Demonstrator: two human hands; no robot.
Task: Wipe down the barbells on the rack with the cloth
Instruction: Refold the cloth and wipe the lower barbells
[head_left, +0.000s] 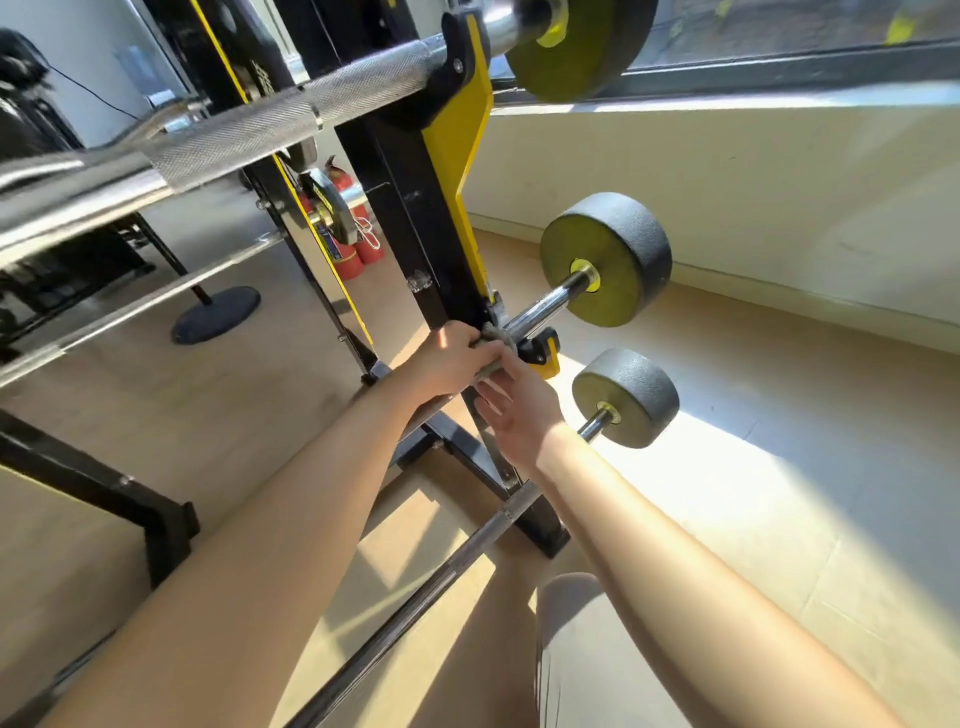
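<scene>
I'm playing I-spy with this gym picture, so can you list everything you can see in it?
barbells: at least three, chrome bars with black-and-yellow weights, one above another on the rack
rack: one, black and yellow, centre
cloth: one, grey, wrapped round the middle barbell's bar beside the rack
fire extinguishers: two, red, on the floor behind the rack
round base: one, black, on the floor at left
window: one, dark frame, top right
left hand: one, grips the cloth on the bar
right hand: one, just below the cloth; can't tell if it holds it
leg: one, grey clothing, bottom
</scene>
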